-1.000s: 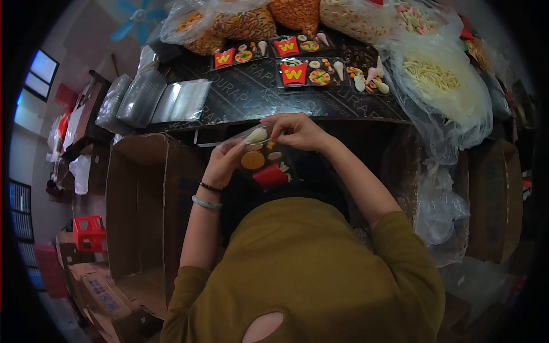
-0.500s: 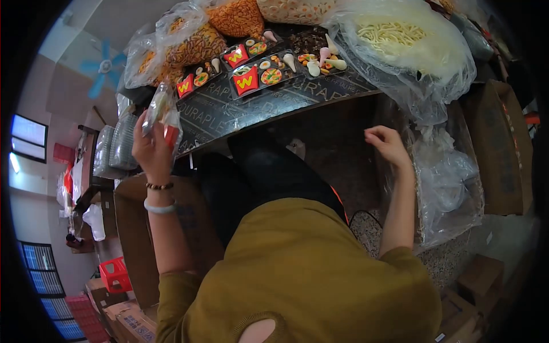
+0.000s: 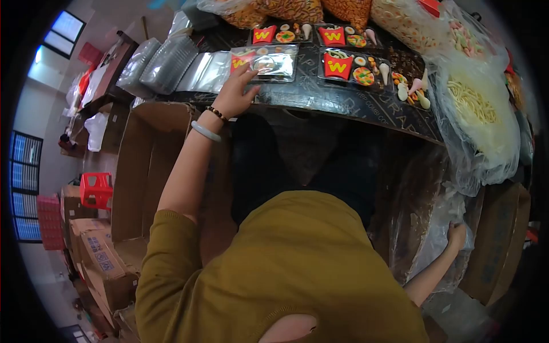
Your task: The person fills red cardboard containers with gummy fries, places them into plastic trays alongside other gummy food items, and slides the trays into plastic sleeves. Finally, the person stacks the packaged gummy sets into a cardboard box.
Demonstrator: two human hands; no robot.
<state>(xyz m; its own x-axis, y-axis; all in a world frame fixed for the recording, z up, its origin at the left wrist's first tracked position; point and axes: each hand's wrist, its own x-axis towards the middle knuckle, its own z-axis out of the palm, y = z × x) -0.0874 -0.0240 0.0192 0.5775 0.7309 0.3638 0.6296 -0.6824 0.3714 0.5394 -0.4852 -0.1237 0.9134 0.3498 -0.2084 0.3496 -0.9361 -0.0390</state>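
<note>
My left hand (image 3: pixel 235 94) has its thumb and fingers apart, with fingertips at the near-left edge of a shiny clear pack (image 3: pixel 274 64) that lies on the dark patterned table (image 3: pixel 309 97). A red "W" fries piece shows inside this pack. Three similar packs, such as the one with a large red fries piece (image 3: pixel 337 66), lie behind and right of it. Loose small food-shaped pieces (image 3: pixel 413 90) sit farther right. Low at the right, my right hand (image 3: pixel 456 235) is closed against crumpled clear plastic (image 3: pixel 443 214) in a box; what its fingers hold is hidden.
Bags of small orange pieces (image 3: pixel 347 12) line the table's back. A bag of pale strands (image 3: pixel 474 103) hangs over its right end. Stacked clear trays (image 3: pixel 168 64) stand at the left. An open cardboard box (image 3: pixel 151 166) is below them, with a red stool (image 3: pixel 96 190) beyond.
The clear pack that was raised in my left hand now lies on the table, and that hand is lower over it. My right hand has moved down and right to the plastic. The view has turned left.
</note>
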